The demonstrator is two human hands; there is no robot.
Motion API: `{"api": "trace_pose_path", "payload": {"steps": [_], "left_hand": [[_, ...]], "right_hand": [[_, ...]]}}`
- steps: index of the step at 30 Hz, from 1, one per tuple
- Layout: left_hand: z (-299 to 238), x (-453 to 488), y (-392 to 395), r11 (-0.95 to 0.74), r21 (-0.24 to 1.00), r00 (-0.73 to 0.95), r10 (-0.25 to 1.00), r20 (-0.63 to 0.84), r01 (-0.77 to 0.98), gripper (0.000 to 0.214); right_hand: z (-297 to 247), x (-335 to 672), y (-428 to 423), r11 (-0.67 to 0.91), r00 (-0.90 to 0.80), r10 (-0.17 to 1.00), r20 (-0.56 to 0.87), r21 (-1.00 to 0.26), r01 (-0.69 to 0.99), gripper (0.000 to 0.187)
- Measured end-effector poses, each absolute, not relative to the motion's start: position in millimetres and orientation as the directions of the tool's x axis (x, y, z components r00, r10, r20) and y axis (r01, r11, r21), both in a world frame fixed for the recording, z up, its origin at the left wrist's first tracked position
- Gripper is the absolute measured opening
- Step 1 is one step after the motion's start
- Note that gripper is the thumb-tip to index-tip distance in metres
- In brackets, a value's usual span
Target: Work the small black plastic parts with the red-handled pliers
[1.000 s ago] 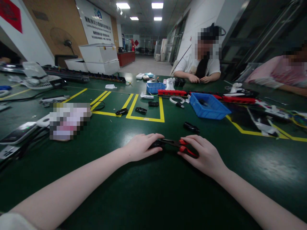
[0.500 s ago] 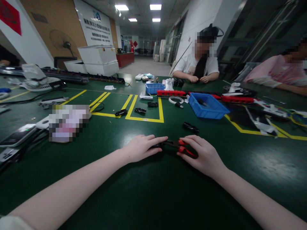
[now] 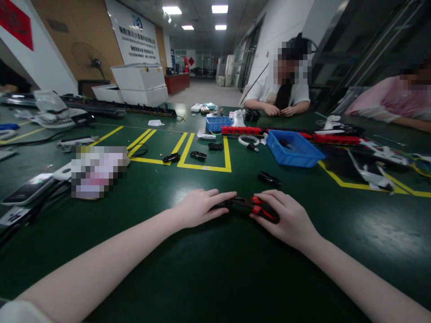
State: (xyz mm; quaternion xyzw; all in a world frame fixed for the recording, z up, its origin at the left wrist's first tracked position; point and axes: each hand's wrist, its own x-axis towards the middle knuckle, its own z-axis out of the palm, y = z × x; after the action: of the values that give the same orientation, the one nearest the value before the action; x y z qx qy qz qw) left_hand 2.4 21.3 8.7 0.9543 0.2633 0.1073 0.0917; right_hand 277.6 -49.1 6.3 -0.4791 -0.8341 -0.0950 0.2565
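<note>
On the green table (image 3: 215, 269) my two hands meet over a pair of red-handled pliers (image 3: 256, 206). My right hand (image 3: 286, 217) is wrapped round the red handles. My left hand (image 3: 200, 207) lies fingers forward on a small black part (image 3: 220, 205) at the pliers' dark jaws, pressing it to the table. The part is mostly hidden under the fingers. A black connector-like piece (image 3: 268, 179) lies a little beyond my right hand.
A blue bin (image 3: 292, 150) stands behind to the right, a smaller blue bin (image 3: 218, 123) further back. Black parts (image 3: 198, 155) lie inside yellow floor-tape boxes (image 3: 205, 167). Devices and cables crowd the left edge (image 3: 30, 188). Two people sit across the table (image 3: 279, 96).
My left fingers have stretched slightly further forward over the black part. Otherwise the hands and pliers stay in place.
</note>
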Motion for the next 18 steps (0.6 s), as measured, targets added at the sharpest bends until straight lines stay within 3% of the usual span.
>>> {"api": "trace_pose_path", "payload": {"steps": [8,18], "left_hand": [[7.9,2.5,22.4,-0.855,0.172,0.846,0.513,0.144,0.489,0.058],[8.3,2.8,21.5,-0.844,0.259,0.841,0.517,0.157,0.471,0.056]], "right_hand": [[8.9,277.3,-50.2,0.524,-0.425,0.742,0.519,-0.051,0.85,0.035],[7.6,281.1,-49.3,0.513,-0.419,0.751,0.51,-0.052,0.857,0.037]]}}
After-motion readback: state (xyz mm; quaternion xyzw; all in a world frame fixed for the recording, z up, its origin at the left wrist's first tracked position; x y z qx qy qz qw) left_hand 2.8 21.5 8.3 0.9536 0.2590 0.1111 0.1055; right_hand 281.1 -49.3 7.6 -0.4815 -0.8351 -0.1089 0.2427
